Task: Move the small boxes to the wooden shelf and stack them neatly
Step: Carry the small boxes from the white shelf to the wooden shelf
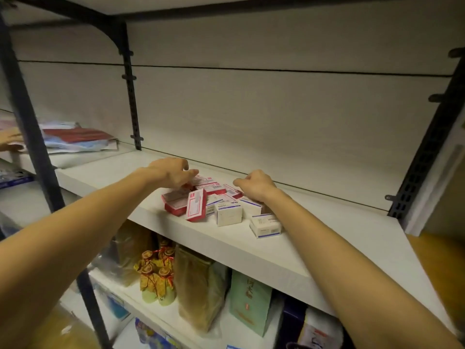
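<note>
Boxes [221, 205], red and white, lie in a loose jumble on the wooden shelf [327, 238]: moved, not yet stacked. Left hand [171, 172] reaches over the red ones, fingers curled; grip unclear. Right hand [254, 183] fisted over the white.

Under my hands lie red-and-white boxes [196, 205] beside white boxes [229, 214] banded in blue, all on the pale, whitish shelf [327, 238]. Its uprights [425, 152] are black. Below stand a golden-brown bag [198, 290] and a pale green carton [250, 303].
</note>
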A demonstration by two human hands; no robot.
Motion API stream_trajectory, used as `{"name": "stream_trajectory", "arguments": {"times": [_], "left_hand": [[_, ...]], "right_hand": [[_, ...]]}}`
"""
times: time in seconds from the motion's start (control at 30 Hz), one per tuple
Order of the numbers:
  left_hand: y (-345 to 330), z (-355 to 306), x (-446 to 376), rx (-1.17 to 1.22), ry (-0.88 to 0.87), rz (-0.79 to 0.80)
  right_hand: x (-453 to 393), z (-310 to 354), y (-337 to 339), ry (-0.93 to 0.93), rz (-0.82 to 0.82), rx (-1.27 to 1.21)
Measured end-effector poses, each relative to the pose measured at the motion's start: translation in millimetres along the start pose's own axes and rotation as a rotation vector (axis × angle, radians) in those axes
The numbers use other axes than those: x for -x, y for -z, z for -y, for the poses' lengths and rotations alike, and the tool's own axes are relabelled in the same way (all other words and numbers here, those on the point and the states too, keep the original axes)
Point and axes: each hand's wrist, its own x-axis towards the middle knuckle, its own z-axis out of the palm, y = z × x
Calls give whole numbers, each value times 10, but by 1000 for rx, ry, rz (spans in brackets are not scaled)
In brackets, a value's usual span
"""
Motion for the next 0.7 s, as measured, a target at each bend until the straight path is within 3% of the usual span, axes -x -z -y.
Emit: {"name": "stream_trajectory", "arguments": {"times": [0.27, 0.5, 0.63, 0.7], "left_hand": [[-136, 371, -683, 25, -175, 103], [-51, 252, -956, 145, -246, 296], [-68, 198, -971, 225, -288, 301], [-51, 189, -945, 211, -308, 230]], "right_hand": [[-283, 186, -227, -56, 63, 206], [-201, 173, -223, -89, 20, 75], [-163, 189, -181, -119, -44, -40], [-155, 166, -198, -92, -126, -14]]}}
